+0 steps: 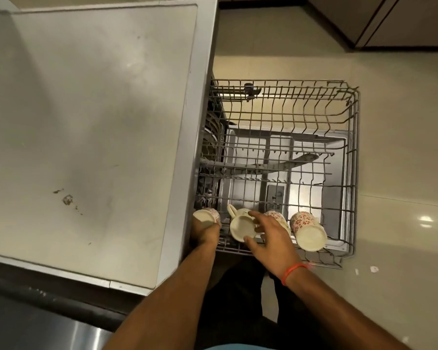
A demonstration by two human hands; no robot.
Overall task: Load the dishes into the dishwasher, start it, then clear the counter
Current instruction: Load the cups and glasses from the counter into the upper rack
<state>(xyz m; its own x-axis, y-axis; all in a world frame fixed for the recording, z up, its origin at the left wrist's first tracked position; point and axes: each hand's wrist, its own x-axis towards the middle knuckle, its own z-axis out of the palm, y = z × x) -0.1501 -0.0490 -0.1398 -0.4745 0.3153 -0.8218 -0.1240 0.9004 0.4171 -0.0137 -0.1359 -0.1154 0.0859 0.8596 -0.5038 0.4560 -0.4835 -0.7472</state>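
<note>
Seen from above, a dishwasher's upper rack [283,157] stood pulled out over the open door [321,198], beside a grey countertop [86,122]. Four floral mugs sat bottom-up along the rack's near edge. The left hand [204,231] gripped the leftmost mug [207,217] from below — fingers curled around it. The right hand [271,236], fingers loosely spread, touched the second mug [242,227]; a third mug [276,215] showed behind it, and the fourth mug [309,231] sat free just beside. An orange band [295,271] circled the right wrist.

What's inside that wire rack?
Four mugs line the rack's near edge, upside down. The hands cover parts of three; the rest holds nothing.
</note>
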